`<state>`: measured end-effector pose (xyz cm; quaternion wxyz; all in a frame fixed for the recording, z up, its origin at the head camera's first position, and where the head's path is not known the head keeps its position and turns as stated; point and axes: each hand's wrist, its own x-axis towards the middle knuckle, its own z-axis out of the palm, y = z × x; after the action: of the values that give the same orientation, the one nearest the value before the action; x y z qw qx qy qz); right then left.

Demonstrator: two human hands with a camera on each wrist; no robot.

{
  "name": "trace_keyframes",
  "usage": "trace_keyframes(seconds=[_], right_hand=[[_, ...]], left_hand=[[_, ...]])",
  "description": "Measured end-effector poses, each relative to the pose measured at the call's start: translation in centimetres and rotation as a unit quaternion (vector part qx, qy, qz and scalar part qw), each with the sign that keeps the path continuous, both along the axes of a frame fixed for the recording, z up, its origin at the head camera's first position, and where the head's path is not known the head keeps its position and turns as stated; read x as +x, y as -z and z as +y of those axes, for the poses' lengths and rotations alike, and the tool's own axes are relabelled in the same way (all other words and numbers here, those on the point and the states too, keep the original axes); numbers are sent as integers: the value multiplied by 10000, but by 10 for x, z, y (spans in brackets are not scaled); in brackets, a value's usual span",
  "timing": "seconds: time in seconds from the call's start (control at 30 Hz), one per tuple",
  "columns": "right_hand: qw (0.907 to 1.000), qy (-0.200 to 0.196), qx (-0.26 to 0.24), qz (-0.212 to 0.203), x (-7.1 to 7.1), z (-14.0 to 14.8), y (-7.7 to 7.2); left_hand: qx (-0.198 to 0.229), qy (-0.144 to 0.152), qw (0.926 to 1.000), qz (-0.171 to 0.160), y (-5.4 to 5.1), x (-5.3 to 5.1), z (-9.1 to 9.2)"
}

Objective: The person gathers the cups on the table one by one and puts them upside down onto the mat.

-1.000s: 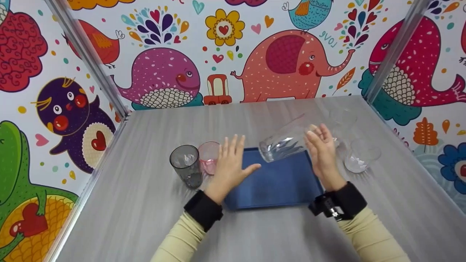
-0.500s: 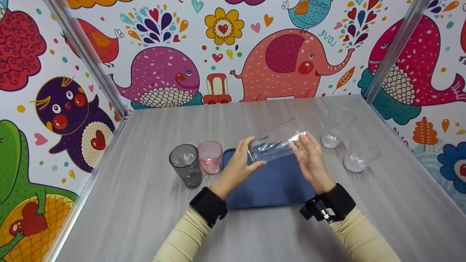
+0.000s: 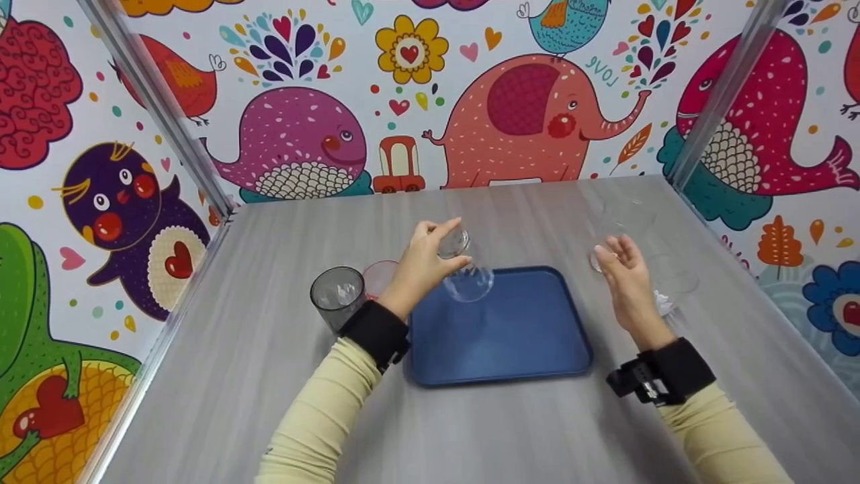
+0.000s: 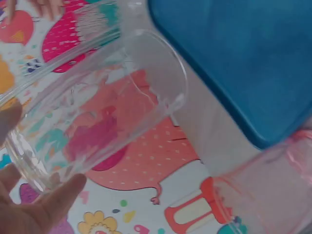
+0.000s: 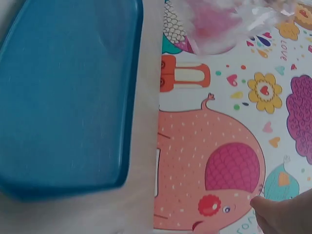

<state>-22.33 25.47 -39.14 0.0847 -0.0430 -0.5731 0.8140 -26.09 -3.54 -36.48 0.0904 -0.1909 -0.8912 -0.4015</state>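
Observation:
In the head view my left hand (image 3: 423,265) grips a clear drinking glass (image 3: 470,282) by its base, thumb and fingers around it. The glass is upturned and tilted, its mouth over the back-left corner of a blue tray (image 3: 504,336). The left wrist view shows the glass (image 4: 102,107) lengthwise, its base between the fingers. My right hand (image 3: 630,289) is raised right of the tray, fingers loosely bent with nothing between them. Behind it stand two clear glasses, one farther back (image 3: 628,214) and one nearer (image 3: 677,274), partly hidden by the hand.
Left of the tray stand a grey tinted glass (image 3: 338,292) and a pink glass (image 3: 380,277), both partly covered by the left arm and hand. Patterned walls (image 3: 416,94) enclose the grey table (image 3: 510,430) at the back and sides.
The clear glass passed from my right hand to my left, which turned it mouth down. My right hand let go and moved right, toward the other clear glasses.

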Motion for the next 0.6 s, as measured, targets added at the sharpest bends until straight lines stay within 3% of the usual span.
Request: trace_keyframes(seconds=[0.27, 0.43, 0.6], right_hand=[[9997, 126, 203, -112, 9, 30, 5], [9989, 159, 400, -204, 14, 41, 4], [9983, 117, 520, -231, 17, 47, 4]], left_hand=[[-934, -512, 9912, -780, 26, -22, 2], [-1156, -711, 9862, -951, 38, -31, -1], [-1168, -943, 9847, -888, 41, -33, 0]])
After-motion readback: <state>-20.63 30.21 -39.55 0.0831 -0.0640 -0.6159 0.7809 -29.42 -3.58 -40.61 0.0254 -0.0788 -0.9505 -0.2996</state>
